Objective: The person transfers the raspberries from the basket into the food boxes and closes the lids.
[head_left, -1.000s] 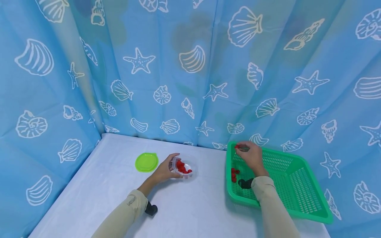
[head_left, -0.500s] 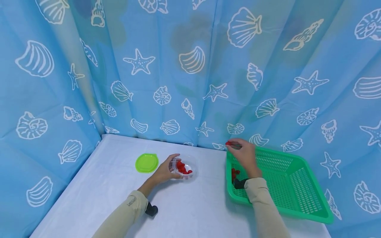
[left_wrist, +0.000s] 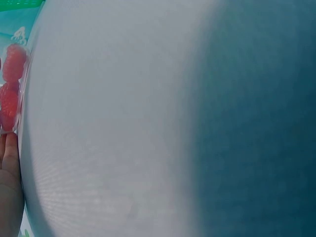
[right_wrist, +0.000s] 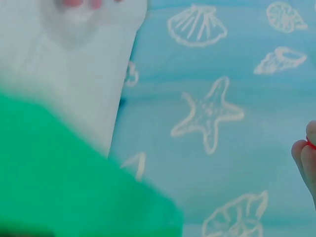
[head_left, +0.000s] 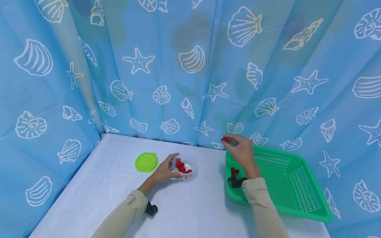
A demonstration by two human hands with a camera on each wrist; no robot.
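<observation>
My left hand grips a clear plastic tub that lies tilted with its opening facing me. Several red raspberries are inside it; the left wrist view catches raspberries through the tub wall, with fingers just below. Between thumb and fingers my right hand pinches one raspberry, held up over the far left corner of a green basket. In the right wrist view only fingertips and a sliver of red show at the edge. More raspberries lie along the basket's left side.
A lime-green lid lies flat on the white-covered table, left of the tub. Behind the table hangs a blue curtain with shell prints. The basket takes up the table's right side, its walls raised all round.
My right hand has risen and moved left with the raspberry, from inside the basket to above its left rim. The left hand and tub have stayed in place.
</observation>
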